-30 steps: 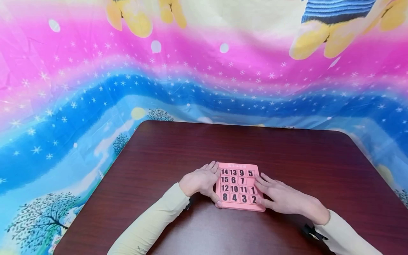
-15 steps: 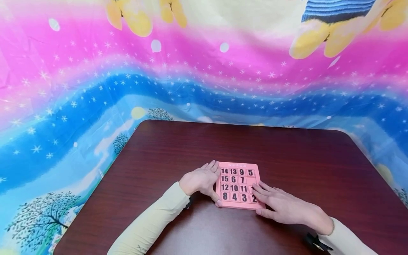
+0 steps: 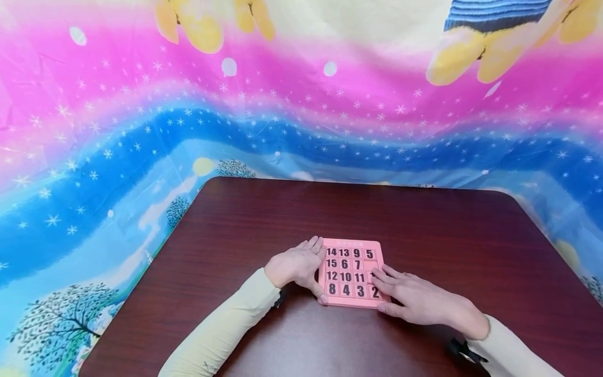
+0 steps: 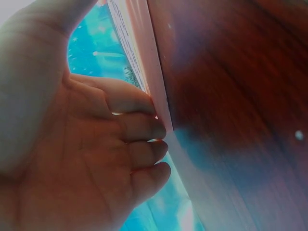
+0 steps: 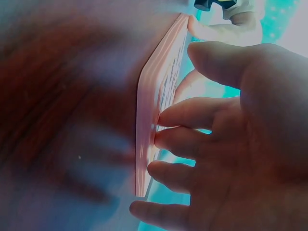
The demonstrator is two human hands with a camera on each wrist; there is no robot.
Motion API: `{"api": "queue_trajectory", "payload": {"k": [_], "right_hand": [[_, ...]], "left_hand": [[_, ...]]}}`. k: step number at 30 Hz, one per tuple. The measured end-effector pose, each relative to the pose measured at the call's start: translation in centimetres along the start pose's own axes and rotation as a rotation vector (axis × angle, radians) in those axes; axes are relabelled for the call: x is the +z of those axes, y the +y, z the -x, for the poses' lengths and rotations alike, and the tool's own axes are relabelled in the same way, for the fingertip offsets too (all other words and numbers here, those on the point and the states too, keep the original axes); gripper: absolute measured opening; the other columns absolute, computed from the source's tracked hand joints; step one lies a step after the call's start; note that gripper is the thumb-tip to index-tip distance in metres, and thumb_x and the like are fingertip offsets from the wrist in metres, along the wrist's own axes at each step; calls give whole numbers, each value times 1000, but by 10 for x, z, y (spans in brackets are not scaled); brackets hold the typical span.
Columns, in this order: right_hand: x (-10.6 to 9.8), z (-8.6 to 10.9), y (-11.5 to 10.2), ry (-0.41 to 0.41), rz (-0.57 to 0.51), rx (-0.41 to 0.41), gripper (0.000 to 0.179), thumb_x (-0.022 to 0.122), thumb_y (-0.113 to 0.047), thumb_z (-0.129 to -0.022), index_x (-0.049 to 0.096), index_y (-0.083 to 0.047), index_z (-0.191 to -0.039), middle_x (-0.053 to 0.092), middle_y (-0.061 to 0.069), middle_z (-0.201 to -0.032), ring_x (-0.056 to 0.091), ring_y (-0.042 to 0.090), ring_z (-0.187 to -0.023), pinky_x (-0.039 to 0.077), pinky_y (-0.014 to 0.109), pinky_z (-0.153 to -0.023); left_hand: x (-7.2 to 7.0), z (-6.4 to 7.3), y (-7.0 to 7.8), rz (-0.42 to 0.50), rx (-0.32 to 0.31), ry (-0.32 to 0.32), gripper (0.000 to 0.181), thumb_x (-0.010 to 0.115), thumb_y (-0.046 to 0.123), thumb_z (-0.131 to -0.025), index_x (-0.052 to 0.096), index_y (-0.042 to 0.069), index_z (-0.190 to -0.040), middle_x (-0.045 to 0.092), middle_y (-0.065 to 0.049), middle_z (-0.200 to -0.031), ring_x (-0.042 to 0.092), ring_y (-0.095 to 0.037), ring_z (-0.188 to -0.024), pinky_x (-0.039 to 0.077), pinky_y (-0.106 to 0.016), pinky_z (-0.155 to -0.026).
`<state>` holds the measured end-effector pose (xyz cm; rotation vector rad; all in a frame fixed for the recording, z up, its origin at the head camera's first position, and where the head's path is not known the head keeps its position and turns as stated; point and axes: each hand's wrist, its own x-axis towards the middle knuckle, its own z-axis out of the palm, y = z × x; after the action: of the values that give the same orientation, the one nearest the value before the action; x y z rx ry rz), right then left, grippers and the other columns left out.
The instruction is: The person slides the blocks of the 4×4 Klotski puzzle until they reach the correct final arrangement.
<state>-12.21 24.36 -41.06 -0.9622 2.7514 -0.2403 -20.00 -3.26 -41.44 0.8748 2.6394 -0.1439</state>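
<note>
A pink number sliding puzzle [image 3: 350, 301] lies flat on the dark table, black-numbered tiles facing up. Its vacant square is in the second row, at the right end. My left hand [image 3: 297, 267] rests along the puzzle's left edge, fingers straight toward the far corner and thumb at the near one. From the right, my right hand [image 3: 419, 298] lays extended fingertips on the right column, partly covering the tile marked 1 and close to the tile marked 2 [image 3: 375, 292]. In the right wrist view, its thumb is lifted above the puzzle's frame [image 5: 150, 94].
The brown wooden table [image 3: 264, 209] stretches around the puzzle, with rounded far corners. Behind it hangs a colourful cloth [image 3: 292, 94] in pink and blue. Both forearms wear pale sleeves [image 3: 221, 324], with a black strap [image 3: 466, 351] near the right wrist.
My right hand has slid slightly toward the near side, its fingertips shifting from beside the vacant square onto the tile marked 1. The left hand and the number layout look unchanged.
</note>
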Motion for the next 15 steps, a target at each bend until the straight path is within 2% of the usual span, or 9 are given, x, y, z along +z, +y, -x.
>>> {"api": "queue_trajectory", "payload": {"k": [7, 15], "right_hand": [[-2, -8, 7, -16, -25, 21, 66, 55, -50, -96, 49, -6, -144, 41, 16, -154, 29, 41, -146, 40, 63, -107], [-2, -15, 11, -11, 0, 28, 64, 57, -44, -96, 47, -5, -145, 39, 16, -155, 29, 40, -147, 41, 59, -109]], "left_hand": [[0, 0, -1, -3, 1, 3, 130, 72, 78, -63, 20, 5, -157, 11, -14, -165, 9, -24, -154, 13, -33, -127], [-1, 1, 0, -15, -2, 9, 129, 73, 77, -63, 21, 5, -156, 13, -14, -165, 10, -25, -154, 14, -33, -127]]}}
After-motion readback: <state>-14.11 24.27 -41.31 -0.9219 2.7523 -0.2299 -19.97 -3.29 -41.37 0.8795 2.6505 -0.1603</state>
